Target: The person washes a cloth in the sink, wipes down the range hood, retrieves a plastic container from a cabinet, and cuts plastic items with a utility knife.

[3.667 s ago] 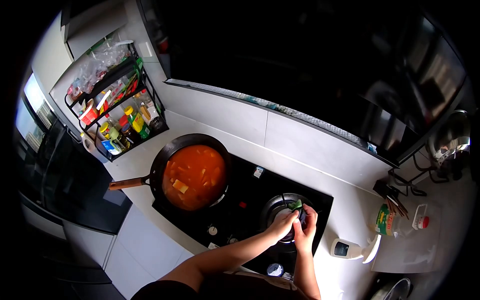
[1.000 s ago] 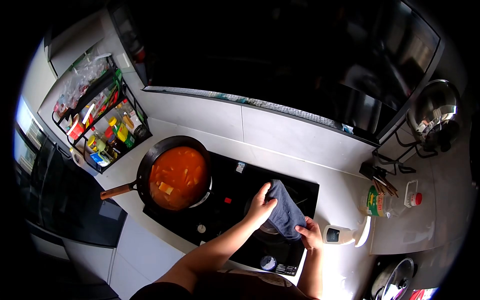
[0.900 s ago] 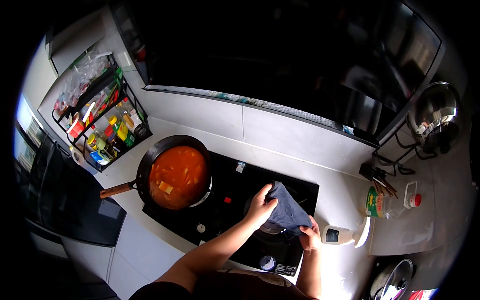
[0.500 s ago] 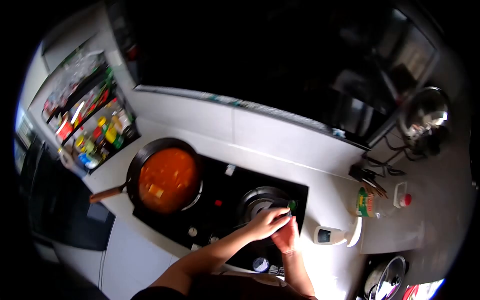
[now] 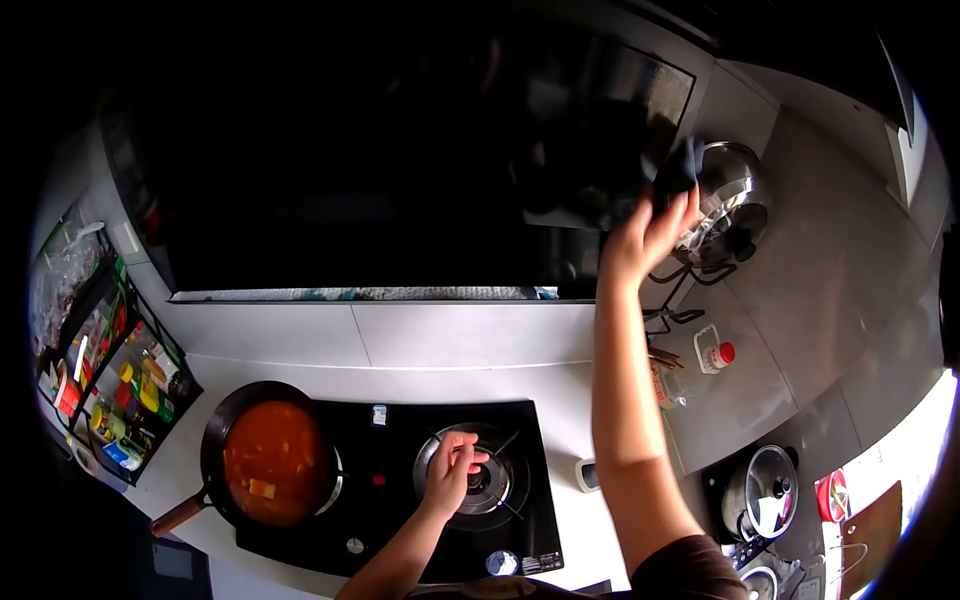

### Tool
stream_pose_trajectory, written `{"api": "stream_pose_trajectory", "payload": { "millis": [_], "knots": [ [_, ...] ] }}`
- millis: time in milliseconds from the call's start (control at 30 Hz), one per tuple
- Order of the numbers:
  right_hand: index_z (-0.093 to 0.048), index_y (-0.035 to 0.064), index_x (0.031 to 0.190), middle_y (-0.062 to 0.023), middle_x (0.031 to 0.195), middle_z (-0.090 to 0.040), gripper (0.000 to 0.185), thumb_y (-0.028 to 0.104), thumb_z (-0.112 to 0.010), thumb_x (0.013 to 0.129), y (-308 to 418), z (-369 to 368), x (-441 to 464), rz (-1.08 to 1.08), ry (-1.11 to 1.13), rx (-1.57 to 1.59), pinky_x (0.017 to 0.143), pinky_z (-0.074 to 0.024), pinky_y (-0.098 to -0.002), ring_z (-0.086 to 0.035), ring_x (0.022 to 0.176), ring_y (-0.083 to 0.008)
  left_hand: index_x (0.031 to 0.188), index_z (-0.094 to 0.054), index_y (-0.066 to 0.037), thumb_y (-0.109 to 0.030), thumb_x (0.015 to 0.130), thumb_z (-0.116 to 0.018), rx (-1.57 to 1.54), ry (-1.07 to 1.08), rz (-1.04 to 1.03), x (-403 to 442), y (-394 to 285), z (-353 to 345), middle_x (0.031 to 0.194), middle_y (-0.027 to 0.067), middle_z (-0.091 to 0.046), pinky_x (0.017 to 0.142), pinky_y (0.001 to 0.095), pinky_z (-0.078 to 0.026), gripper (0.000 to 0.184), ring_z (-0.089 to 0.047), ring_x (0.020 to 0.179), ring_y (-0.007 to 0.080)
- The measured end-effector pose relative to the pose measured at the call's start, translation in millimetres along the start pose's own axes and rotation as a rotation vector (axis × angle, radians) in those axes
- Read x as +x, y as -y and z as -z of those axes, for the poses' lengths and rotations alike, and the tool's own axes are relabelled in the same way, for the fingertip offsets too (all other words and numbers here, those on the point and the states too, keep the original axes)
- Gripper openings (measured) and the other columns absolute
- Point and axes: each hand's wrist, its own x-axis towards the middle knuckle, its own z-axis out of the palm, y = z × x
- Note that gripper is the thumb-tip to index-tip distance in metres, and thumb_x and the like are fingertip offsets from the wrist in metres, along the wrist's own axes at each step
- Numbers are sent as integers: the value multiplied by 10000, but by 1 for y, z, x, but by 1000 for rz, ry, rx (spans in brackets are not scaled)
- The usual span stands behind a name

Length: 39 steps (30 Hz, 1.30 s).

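Observation:
My right hand (image 5: pixel 645 240) is raised beside the dark hood panel, fingers wrapped round a dark, blurred object (image 5: pixel 680 170) with a bluish-grey edge; its kind cannot be made out. Just behind that object is a shiny pot lid (image 5: pixel 728 185) on the wall side. My left hand (image 5: pixel 455 465) hovers over the right-hand burner (image 5: pixel 490 487), fingers loosely bent and apart, with nothing visible in them. On the left burner stands a black wok (image 5: pixel 213 450) with a wooden handle, containing red-orange soup (image 5: pixel 275 450) with a pale chunk in it.
A rack (image 5: pixel 160 430) of bottles and packets stands at the left. Along the right are a clear bottle with a red cap (image 5: pixel 725 354), a partly hidden white bottle (image 5: pixel 587 475) and a lidded pot (image 5: pixel 740 500). The dark hood (image 5: pixel 380 200) overhangs the stove (image 5: pixel 370 550).
My hands, together over the right burner before, have parted. My right hand has risen to the upper right with the dark object; my left stays over the burner. The view has shifted.

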Motion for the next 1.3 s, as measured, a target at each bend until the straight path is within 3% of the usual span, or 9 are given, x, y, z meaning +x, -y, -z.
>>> {"api": "stream_pose_trajectory", "payload": {
  "millis": [167,267,400,533,633,733,933,1033,1300],
  "knots": [
    [-397,-21,1327,-225,1390,-354,568,124,-576,808,-37,-71,62,148,-59,-242,1074,-230,-474,-311,1293,-398,1060,-533,-38,-351,971,-472,46,18,22,0,12,9,1047,109,-602,692,269,-515,331,-667,834,188],
    [-238,-6,1429,-223,1493,-197,723,377,-527,887,-18,-89,68,41,52,-365,1113,-95,-536,-121,1392,-406,1058,-525,-42,-352,973,-469,42,22,33,2,17,17,1022,96,-621,698,266,-506,326,-662,835,168],
    [-169,3,1457,-222,1523,-108,852,562,-458,882,21,-112,69,143,183,-305,1120,-24,-528,-26,1415,-392,1017,-541,-58,-350,975,-466,16,14,69,1,17,21,976,74,-635,690,261,-501,304,-657,814,152],
    [-168,0,1456,-222,1523,-104,879,592,-452,871,75,-144,49,356,289,-343,1120,-24,-533,-32,1412,-398,1005,-550,-74,-352,977,-461,32,67,168,3,18,18,930,50,-635,692,252,-480,294,-635,827,123],
    [-177,-8,1450,-223,1518,-118,913,655,-397,862,112,-166,29,452,369,-343,1116,-44,-548,-49,1407,-410,1017,-554,-69,-319,959,-517,289,72,-18,18,40,21,924,38,-625,717,250,-486,260,-617,837,119],
    [-196,7,1449,-202,1517,-143,905,674,-365,862,152,-191,4,520,420,-341,1117,-68,-549,-65,1409,-395,1094,-539,-27,-303,928,-570,285,53,-68,23,7,22,1030,127,-648,849,327,-498,324,-633,975,223],
    [-258,62,1443,-130,1504,-229,858,678,-365,854,235,-246,-45,746,487,-368,1123,-130,-519,-159,1402,-329,1073,-522,6,-319,886,-579,369,135,-133,49,-34,23,1074,215,-616,848,400,-488,379,-618,978,336],
    [-226,84,1459,-104,1525,-183,853,684,-330,861,279,-278,-73,815,552,-322,1133,-125,-492,-130,1416,-294,1081,-514,5,-318,893,-544,519,249,-337,55,-42,33,1060,230,-604,891,431,-458,374,-581,1026,365],
    [-203,131,1473,-51,1536,-168,824,689,-280,872,387,-353,-127,893,578,-349,1153,-70,-451,-88,1428,-237,1037,-529,21,-302,905,-529,413,377,-271,33,-63,81,995,210,-640,820,434,-491,349,-611,947,372]
  ]
}}
